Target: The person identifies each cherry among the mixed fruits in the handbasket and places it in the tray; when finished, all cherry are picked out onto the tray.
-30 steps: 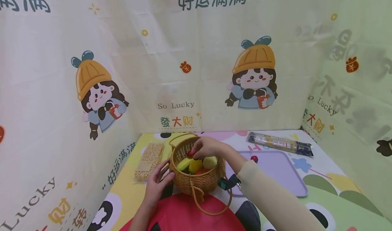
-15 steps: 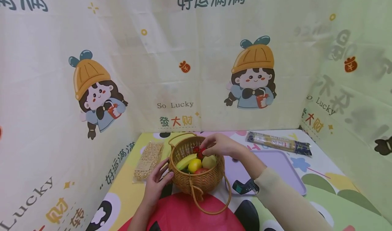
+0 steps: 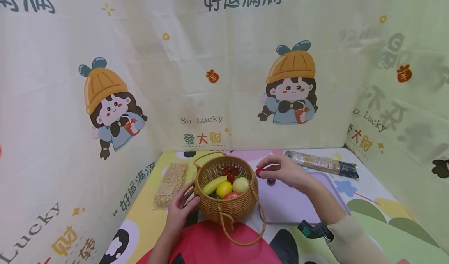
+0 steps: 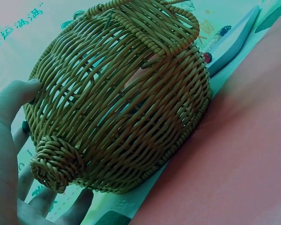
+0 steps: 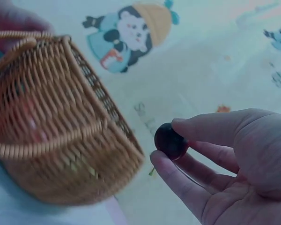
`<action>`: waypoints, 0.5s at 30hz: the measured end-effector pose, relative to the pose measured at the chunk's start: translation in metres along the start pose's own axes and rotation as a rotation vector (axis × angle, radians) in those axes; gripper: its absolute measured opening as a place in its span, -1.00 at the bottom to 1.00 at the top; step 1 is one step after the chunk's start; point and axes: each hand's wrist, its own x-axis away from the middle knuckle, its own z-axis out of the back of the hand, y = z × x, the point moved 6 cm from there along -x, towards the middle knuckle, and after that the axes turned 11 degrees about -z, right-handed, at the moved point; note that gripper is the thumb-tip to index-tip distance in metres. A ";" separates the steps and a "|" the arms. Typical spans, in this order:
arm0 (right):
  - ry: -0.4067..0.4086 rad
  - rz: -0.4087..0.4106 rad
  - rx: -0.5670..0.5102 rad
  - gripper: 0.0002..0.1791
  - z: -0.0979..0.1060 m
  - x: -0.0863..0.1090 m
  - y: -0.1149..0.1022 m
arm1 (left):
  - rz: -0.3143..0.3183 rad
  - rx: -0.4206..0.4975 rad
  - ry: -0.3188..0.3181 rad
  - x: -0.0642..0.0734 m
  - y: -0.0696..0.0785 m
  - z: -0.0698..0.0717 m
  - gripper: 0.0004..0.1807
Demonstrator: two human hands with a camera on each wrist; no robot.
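A round wicker basket (image 3: 224,209) stands in the middle with a banana (image 3: 213,186), a lemon (image 3: 224,189), a pale round fruit (image 3: 241,185), a reddish fruit (image 3: 232,195) and several red cherries (image 3: 230,178) in it. My left hand (image 3: 179,209) rests against its left side; in the left wrist view the thumb (image 4: 21,91) touches the woven wall and the other fingers spread below a woven knob (image 4: 58,161). To the right of the rim, my right hand (image 3: 289,170) pinches a dark red cherry (image 5: 171,141) between thumb and fingers. Another dark cherry (image 3: 271,181) lies below it on the lilac tray (image 3: 294,209).
At the basket's left lies a clear bag of grains (image 3: 171,184). A long packet with dark ends (image 3: 322,163) lies behind the tray. The basket's loop handle (image 3: 245,243) hangs forward onto the patterned cloth. Printed curtains (image 3: 245,100) enclose the back and sides.
My right hand has moved right, out of the basket to above the tray, and has a cherry in its fingers. A cherry shows where it was. My left hand has stayed in place.
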 end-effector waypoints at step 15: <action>0.245 -0.069 -0.041 -0.52 0.059 0.021 0.094 | 0.000 -0.017 0.011 0.000 0.001 0.000 -0.34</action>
